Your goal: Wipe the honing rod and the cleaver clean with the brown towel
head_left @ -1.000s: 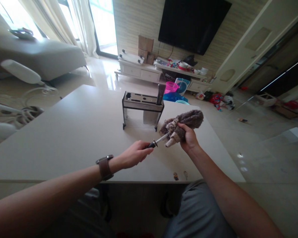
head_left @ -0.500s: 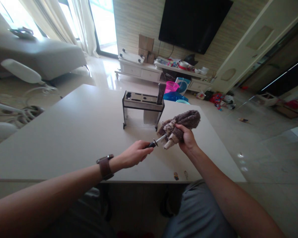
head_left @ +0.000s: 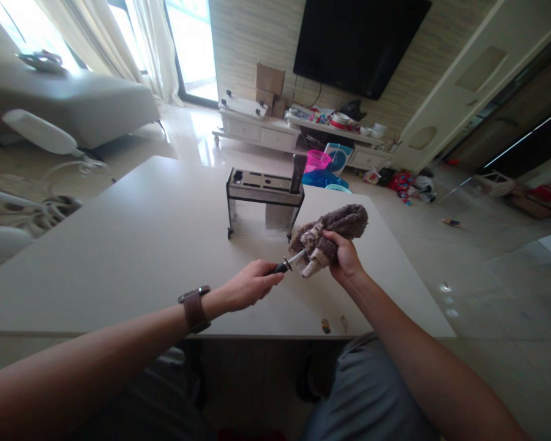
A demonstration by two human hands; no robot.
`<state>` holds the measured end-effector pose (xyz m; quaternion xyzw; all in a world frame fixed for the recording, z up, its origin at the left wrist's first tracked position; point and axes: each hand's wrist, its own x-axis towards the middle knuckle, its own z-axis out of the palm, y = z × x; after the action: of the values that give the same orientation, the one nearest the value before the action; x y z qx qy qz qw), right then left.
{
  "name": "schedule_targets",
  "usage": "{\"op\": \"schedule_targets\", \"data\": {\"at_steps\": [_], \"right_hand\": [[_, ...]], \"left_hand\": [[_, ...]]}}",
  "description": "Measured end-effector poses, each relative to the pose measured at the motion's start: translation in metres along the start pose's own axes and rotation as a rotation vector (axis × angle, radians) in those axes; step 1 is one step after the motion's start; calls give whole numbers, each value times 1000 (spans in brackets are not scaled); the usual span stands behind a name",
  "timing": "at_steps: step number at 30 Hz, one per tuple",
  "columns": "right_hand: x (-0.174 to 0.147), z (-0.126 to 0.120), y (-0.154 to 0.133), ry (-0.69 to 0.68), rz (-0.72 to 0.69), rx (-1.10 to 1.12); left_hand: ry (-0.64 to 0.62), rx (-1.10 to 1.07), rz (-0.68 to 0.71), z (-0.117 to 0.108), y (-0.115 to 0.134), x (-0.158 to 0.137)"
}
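My left hand (head_left: 252, 285) is closed around the black handle of a sharpening steel (head_left: 296, 256), which has a small guard and a pale metal rod. In my right hand (head_left: 346, 260) is a bunched brown, fluffy cloth (head_left: 344, 225) with pale, frayed patches. The cloth covers the far part of the rod, so its tip is hidden. Just beyond my hands stands a knife block (head_left: 261, 184) with slots along its top. A cleaver (head_left: 298, 173) sits upright at its right end, its broad blade visible below the top.
The white table (head_left: 119, 263) lies under my hands. Two small items, one a colourful sticker-like piece (head_left: 326, 326), lie near its front edge. Beyond are a pink basket (head_left: 318, 160), a low TV cabinet (head_left: 275, 136) and, on the left, white chairs (head_left: 41, 130).
My right hand and the cloth have shifted slightly left, toward the steel's handle. My left hand and the knife block stay where they were.
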<state>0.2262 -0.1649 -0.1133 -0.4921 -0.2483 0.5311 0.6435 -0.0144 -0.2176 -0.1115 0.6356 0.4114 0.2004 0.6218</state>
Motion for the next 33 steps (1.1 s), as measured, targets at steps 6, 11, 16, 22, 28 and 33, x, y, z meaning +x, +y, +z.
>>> {"op": "schedule_targets", "data": {"at_steps": [6, 11, 16, 22, 28, 33], "right_hand": [[-3, 2, 1, -5, -6, 0], [-2, 2, 1, -13, -3, 0], [-4, 4, 1, -16, -3, -4], [-7, 5, 2, 4, -3, -2], [-7, 5, 2, -7, 6, -5], [-7, 5, 3, -23, 12, -1]], "left_hand": [[-3, 0, 0, 0, -1, 1], [5, 7, -1, 0, -1, 1], [7, 11, 2, 0, -1, 1], [4, 17, 0, 0, -2, 2], [4, 16, -2, 0, -1, 1], [7, 15, -5, 1, 0, 0]]}}
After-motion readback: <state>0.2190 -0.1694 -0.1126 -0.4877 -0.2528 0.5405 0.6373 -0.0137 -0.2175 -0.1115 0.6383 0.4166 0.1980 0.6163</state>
